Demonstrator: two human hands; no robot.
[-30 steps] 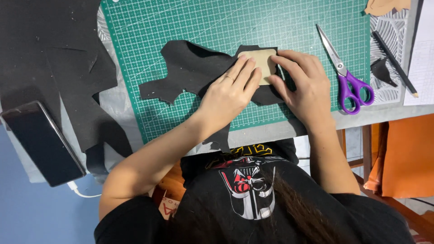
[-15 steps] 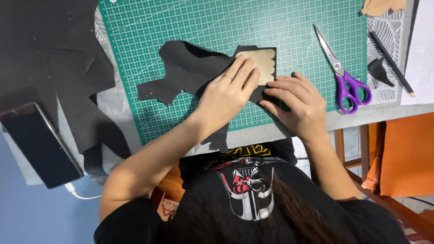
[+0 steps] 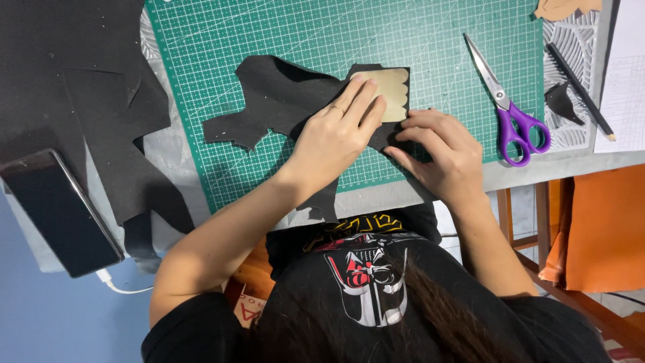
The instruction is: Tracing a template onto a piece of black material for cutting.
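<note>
Nearest you, low in the frame, your right hand (image 3: 440, 151) has slid down and away from the tan template (image 3: 388, 93) in the last second; 1 second ago its fingertips sat on the card's right edge, and now they are curled and pinching the lower right edge of the black material (image 3: 282, 97) near the mat's front border. That leaves the template's scalloped right edge uncovered.

Your left hand (image 3: 336, 131), just left of centre, has stayed put: flat, fingers stretched out and together, pressing down across the left part of the template and the black piece under it. It grips nothing; it only holds the 2 layers still.

The template lies on the black piece at the middle of the green cutting mat (image 3: 269, 33), and neither appears to have shifted.

Farther off, the purple-handled scissors (image 3: 507, 107) lie untouched at the right of the mat, a pencil (image 3: 578, 91) beyond them. A dark phone (image 3: 60, 212) rests at the lower left.
</note>
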